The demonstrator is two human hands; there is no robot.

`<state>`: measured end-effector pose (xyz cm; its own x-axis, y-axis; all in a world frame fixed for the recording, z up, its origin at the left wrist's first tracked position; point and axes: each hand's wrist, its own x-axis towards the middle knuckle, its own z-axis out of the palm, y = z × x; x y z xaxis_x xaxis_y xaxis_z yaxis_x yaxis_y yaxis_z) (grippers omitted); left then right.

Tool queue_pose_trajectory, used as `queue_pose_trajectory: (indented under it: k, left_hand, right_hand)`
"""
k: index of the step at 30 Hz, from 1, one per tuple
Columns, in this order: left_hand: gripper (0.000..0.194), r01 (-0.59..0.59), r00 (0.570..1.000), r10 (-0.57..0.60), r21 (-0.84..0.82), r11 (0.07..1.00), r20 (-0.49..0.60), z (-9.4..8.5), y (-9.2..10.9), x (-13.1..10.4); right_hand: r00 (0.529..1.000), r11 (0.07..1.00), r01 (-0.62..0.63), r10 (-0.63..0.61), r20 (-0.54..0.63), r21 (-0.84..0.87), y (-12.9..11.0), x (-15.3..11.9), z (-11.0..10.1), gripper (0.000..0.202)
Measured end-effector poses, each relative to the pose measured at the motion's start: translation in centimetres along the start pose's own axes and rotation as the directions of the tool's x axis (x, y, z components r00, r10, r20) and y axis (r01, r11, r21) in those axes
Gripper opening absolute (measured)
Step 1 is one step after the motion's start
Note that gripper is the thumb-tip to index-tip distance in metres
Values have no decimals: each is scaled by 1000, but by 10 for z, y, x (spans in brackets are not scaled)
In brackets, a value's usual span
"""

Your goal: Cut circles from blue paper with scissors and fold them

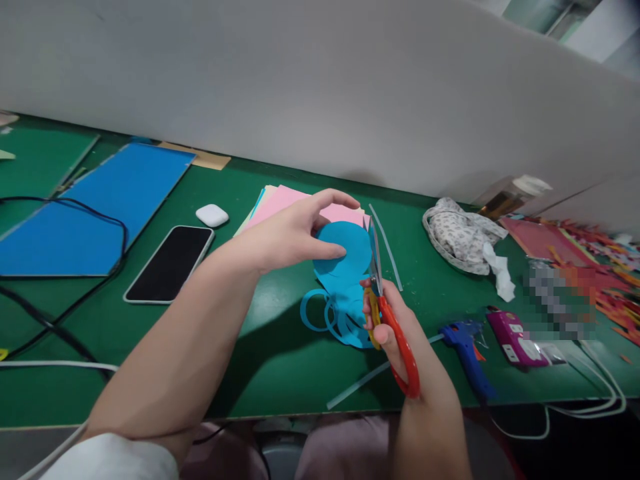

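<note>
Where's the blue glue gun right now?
In the head view, the blue glue gun lies near the green table's front edge, right of the right hand and just left of the magenta object.

No readable text, labels or numbers — magenta pack (516, 335), its markings illegible

A smartphone (169, 265) and an earbud case (213, 215) are placed left of the scissors (385, 309), a hot glue gun (466, 350) to the right.

Head-height view, forward and down
</note>
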<state>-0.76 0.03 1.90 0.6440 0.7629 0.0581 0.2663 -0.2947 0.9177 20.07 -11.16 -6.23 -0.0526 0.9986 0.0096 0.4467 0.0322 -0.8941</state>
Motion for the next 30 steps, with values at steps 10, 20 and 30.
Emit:
queue_pose_trajectory:
  k: [10, 20, 30]
  left_hand:
    - [58, -15, 1000, 15, 55, 998, -3, -2, 2, 0]
    - [56, -29, 1000, 28, 148, 989, 15, -5, 3, -2]
    - [61, -23, 997, 8, 179, 984, 82, -13, 2, -5]
  right_hand:
    - [998, 997, -54, 53, 33, 61, -15, -6, -3, 89]
    - [991, 993, -77, 66, 114, 92, -11, -8, -8, 80]
    - [987, 997, -66, 58, 149, 47, -13, -11, -13, 77]
